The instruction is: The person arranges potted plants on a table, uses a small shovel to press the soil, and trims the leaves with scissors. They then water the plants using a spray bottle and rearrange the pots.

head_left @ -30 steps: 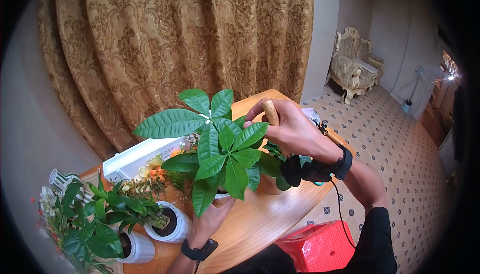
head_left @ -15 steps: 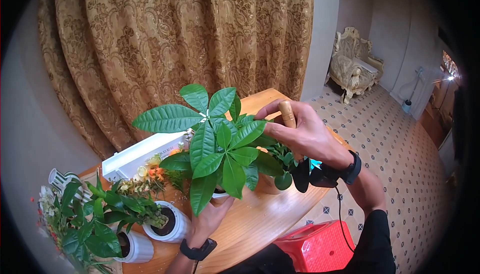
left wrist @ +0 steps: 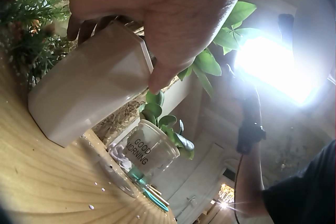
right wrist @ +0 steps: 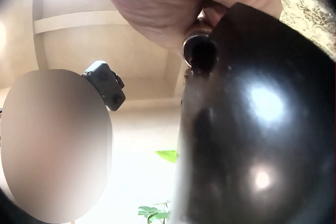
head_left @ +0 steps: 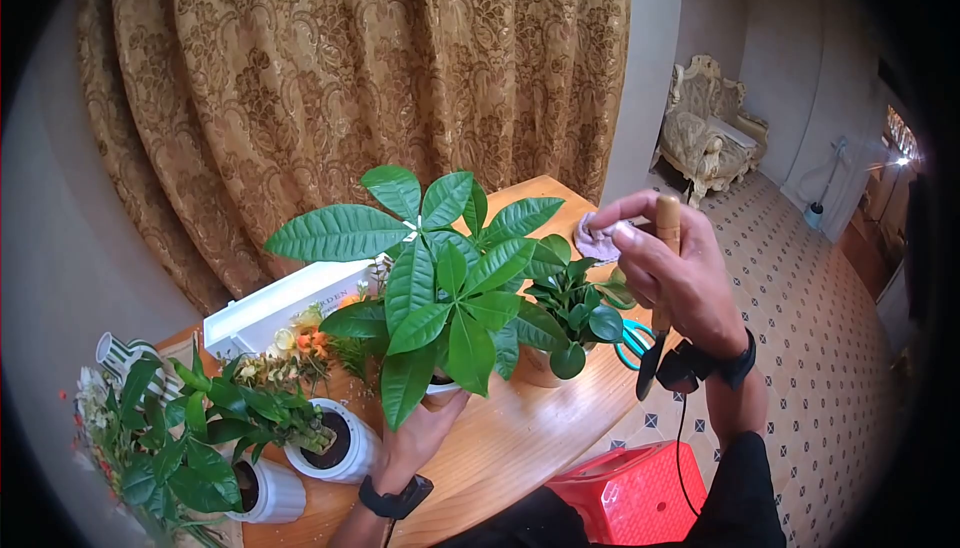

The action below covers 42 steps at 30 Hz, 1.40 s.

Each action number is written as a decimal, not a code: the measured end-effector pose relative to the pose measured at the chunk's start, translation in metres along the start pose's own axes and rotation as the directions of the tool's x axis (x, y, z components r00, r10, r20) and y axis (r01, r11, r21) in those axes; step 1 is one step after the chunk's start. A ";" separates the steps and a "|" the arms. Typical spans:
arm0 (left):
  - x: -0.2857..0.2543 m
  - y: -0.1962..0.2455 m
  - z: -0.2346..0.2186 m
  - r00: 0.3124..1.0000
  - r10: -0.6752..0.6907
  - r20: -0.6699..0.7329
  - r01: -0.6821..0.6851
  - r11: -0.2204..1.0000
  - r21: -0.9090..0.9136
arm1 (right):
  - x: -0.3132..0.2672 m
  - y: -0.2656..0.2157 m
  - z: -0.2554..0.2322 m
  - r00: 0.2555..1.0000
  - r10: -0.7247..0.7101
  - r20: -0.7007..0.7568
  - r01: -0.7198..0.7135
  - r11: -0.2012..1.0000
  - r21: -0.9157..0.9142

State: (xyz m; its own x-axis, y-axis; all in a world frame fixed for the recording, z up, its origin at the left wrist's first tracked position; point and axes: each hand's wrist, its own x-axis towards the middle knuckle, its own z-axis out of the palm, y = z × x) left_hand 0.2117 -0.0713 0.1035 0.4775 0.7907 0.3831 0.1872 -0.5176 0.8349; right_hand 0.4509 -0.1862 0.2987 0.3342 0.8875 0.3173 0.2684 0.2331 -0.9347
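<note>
My left hand [head_left: 425,438] grips the rim of a pale, flat-sided pot [left wrist: 86,85] that stands on the table. Broad green leaves of the potted plant [head_left: 440,288] spread above it and hide most of that pot in the head view. Off to the right of the leaves, my right hand [head_left: 690,278] holds a small trowel by its wooden handle [head_left: 667,223]. The trowel's dark blade [right wrist: 262,134] points down and fills much of the right wrist view. Beside the plant stands a clear pot [left wrist: 149,148] lettered "GOOD MORNING", with a small round-leaved plant [head_left: 575,313].
Two white pots [head_left: 340,448] with plants stand at the left of the wooden table [head_left: 500,438]. Behind are a white planter box [head_left: 285,303] and flowers [head_left: 300,343]. Teal-handled scissors [head_left: 632,348] and a crumpled cloth [head_left: 595,238] lie right. A red stool [head_left: 640,493] stands below.
My right hand has moved right with the trowel, away from the leaves, uncovering the small plant, scissors and cloth. The left hand stays on the pot.
</note>
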 end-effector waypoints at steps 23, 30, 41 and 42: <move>-0.007 -0.024 0.008 0.999 0.042 0.003 -0.042 0.989 0.139 | -0.091 0.063 0.004 0.996 -0.076 0.036 0.074 0.995 0.062; -0.009 -0.019 -0.002 0.996 0.016 0.082 -0.034 0.973 0.227 | -0.084 0.087 0.032 0.988 -0.138 0.063 0.140 0.990 -0.016; 0.002 -0.007 -0.009 0.990 0.084 0.116 -0.092 0.994 0.065 | -0.064 0.104 0.082 0.809 -0.550 0.210 0.582 0.692 -0.427; 0.002 -0.008 -0.008 0.985 0.160 0.066 -0.168 0.974 0.150 | -0.063 0.107 0.084 0.804 -0.544 0.240 0.588 0.669 -0.455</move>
State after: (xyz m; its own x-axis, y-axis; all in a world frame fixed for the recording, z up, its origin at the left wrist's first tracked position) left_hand 0.2040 -0.0626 0.1006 0.5569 0.6744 0.4848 0.2305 -0.6862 0.6899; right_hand 0.3831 -0.1837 0.1659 -0.0936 0.6824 0.7250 0.7868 0.4969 -0.3661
